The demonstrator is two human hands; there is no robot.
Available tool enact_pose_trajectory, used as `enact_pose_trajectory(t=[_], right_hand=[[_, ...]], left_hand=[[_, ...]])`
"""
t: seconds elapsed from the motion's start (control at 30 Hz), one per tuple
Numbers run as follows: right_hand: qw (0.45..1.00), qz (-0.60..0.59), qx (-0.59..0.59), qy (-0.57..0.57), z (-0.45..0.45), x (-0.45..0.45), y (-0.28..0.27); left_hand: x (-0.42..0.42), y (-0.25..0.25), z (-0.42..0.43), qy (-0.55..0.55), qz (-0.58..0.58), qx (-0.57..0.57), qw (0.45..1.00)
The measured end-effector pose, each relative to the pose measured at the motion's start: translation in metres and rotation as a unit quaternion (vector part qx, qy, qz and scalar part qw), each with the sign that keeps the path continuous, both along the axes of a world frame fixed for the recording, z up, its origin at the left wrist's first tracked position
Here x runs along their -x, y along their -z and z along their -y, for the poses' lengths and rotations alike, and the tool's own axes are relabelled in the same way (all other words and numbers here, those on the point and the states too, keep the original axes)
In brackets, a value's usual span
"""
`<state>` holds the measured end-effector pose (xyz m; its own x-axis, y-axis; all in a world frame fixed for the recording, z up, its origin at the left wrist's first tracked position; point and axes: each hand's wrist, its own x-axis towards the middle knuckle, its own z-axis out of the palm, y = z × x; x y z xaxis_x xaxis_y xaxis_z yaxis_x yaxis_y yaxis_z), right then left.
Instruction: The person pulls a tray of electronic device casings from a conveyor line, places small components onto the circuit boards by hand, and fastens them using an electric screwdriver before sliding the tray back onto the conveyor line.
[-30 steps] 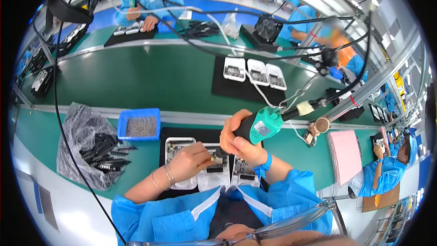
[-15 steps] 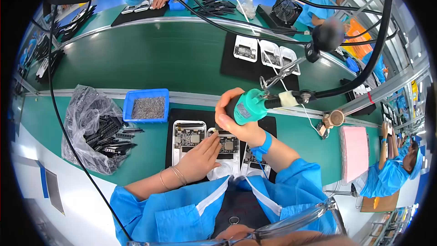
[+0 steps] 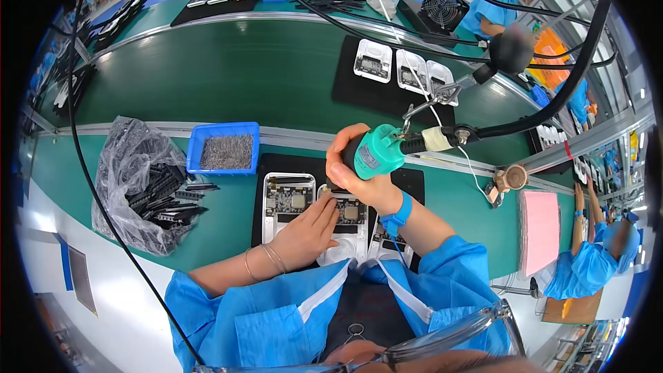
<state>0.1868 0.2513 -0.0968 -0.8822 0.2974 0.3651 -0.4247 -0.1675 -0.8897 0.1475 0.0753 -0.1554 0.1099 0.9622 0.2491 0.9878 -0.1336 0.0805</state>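
My right hand (image 3: 362,179) is wrapped round a green and black electric screwdriver (image 3: 378,152), which hangs from a black cable and points down at the middle white housing (image 3: 343,245). On that housing's circuit board (image 3: 351,212) rests my left hand (image 3: 307,231), its fingers together near the screwdriver's tip; anything between them is hidden. Left of it lies another white housing with a board (image 3: 289,199). A third housing (image 3: 388,243) sits partly under my right forearm. All three lie on a black mat (image 3: 408,181).
A blue tray of screws (image 3: 224,152) and a plastic bag of black strips (image 3: 148,190) stand left. Beyond the rail, three white housings (image 3: 373,60) lie on a black mat. A pink stack (image 3: 539,233) is at right. Co-workers sit opposite and at right.
My left fingers, pinched near the screwdriver's tip a second ago, have flattened onto the middle housing. The screwdriver and my right hand have come down toward it. The camera view has shifted.
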Motion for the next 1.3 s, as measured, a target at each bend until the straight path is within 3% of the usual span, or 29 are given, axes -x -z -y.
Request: enact_pose_trajectory(t=[0.27,0.47,0.63,0.87,1.03,1.07,1.13,1.2,1.27,1.3], right_hand=[[1.000,0.006,-0.006,-0.008,0.003,0.004,0.000],[0.991,0.034,-0.122,-0.046,0.003,0.016,-0.006],[0.996,0.042,-0.069,-0.025,0.007,0.026,0.001],[0.994,0.052,-0.089,-0.031,0.012,0.024,-0.002],[0.978,-0.030,-0.207,0.029,0.012,0.016,-0.033],[0.977,-0.067,-0.197,0.043,0.010,0.013,-0.043],[0.997,-0.053,-0.048,0.023,0.007,0.007,-0.052],[0.994,-0.046,-0.101,0.000,0.002,0.009,-0.053],[0.984,-0.049,-0.170,-0.011,0.002,0.016,-0.043],[0.989,-0.002,-0.147,-0.012,0.007,0.016,-0.042]], left_hand=[[0.001,0.001,0.000,-0.002,0.015,-0.006,1.000],[0.000,0.001,-0.001,-0.004,0.029,0.000,1.000],[0.001,0.003,-0.002,-0.004,0.037,0.002,0.999],[0.004,0.002,-0.001,0.008,0.037,0.002,0.999],[0.008,0.004,0.002,0.017,0.048,-0.030,0.998],[0.017,0.003,0.002,0.004,0.058,-0.051,0.997],[0.049,-0.007,0.011,-0.018,0.077,-0.090,0.993],[0.090,-0.033,0.023,-0.199,0.112,-0.161,0.960],[0.145,-0.021,0.030,-0.317,0.142,-0.128,0.929],[0.167,-0.014,0.035,-0.326,0.113,-0.070,0.936]])
